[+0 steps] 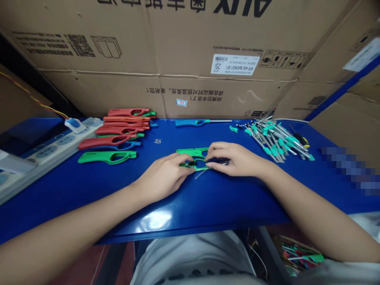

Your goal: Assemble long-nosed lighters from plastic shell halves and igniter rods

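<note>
A green lighter casing half lies on the blue table in front of me, with small dark parts in it. My left hand pinches its left end between thumb and fingers. My right hand is closed at the right end, its fingers curled around a dark slim part that they mostly hide. A thin clear or metallic rod sticks out below the casing. Just behind lies another green casing half, partly covered by my right fingers.
Red, blue and green lighter casings are stacked at left beside a white power strip. A blue lighter and tiny screws lie behind. Metal tubes with teal parts are heaped at right, near a yellow-black tool. Cardboard stands behind.
</note>
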The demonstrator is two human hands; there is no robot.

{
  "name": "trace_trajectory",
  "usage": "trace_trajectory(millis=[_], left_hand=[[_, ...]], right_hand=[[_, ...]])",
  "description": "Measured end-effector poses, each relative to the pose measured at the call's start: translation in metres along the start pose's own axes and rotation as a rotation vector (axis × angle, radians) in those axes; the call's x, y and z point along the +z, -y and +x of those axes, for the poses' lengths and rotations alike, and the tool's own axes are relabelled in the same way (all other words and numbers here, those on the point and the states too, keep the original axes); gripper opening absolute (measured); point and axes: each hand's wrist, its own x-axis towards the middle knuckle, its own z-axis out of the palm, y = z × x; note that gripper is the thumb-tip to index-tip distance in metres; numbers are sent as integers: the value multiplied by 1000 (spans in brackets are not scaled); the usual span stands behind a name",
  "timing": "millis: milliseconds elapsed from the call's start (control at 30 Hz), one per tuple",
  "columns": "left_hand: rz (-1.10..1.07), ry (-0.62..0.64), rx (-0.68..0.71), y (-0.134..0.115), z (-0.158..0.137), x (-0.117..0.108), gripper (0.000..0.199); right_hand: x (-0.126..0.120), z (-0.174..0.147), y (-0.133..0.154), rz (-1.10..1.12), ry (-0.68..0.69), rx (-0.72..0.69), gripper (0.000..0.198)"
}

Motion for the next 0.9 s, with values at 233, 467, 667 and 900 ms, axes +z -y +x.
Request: trace_trajectory(millis=[233, 467, 667, 900], left_hand=[[-7, -14, 8, 3, -1, 2, 29], [-36, -18, 16, 4, 0, 3, 28], [-95, -9, -5, 2, 1, 1, 24], [-148, 10, -103, -2, 1, -3, 26]], right_hand=[[4, -3, -56, -409, -272, 456, 48], [3, -15, -108, -398, -223, 566, 40], [0, -9, -98, -313, -304, 547, 22], [0, -2, -87, 181, -458, 665, 16]])
